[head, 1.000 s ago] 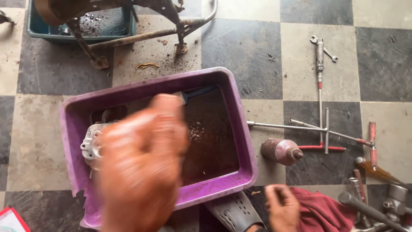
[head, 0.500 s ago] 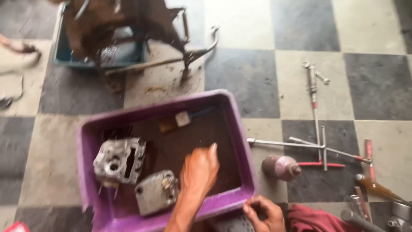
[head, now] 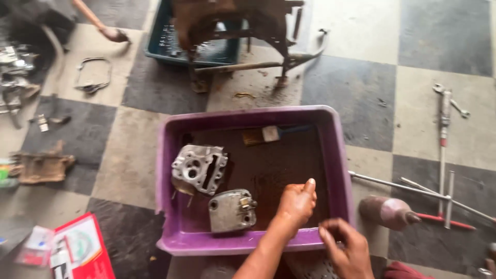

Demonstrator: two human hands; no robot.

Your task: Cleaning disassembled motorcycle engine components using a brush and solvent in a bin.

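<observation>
A purple plastic tub [head: 338, 155] sits in the middle of the frame on a checkered floor [head: 356, 88] of dark and pale tiles, holding a shallow pool of dark brown liquid. The left hand [head: 297, 202] reaches into the tub from the lower edge of the frame, its fingers loosely curled with one finger pointing upward, gripping nothing; it hovers over or rests in the liquid at the tub's lower right, though which cannot be told. Just left of that hand lies a grey metal cover [head: 231, 210], flat and roughly square, and above-left of the cover a pale metal cylinder head [head: 199, 168] leans near the tub's left wall. A paintbrush [head: 268, 134] with a blue handle lies at the tub's upper part.

The right hand [head: 347, 247] is at the lower right of the tub, by its outer front rim, fingers bent; whether it pinches anything cannot be told.

To the right of the tub, a dirty pinkish bottle [head: 387, 212] lies on its side on the floor, beside long T-handle wrenches [head: 443, 155] with red grips. At the top centre a rusty metal frame [head: 258, 31] stands over a teal tray [head: 170, 46]. A red printed box [head: 82, 250] lies at the lower left, and scattered metal parts [head: 20, 77] occupy the upper left.
</observation>
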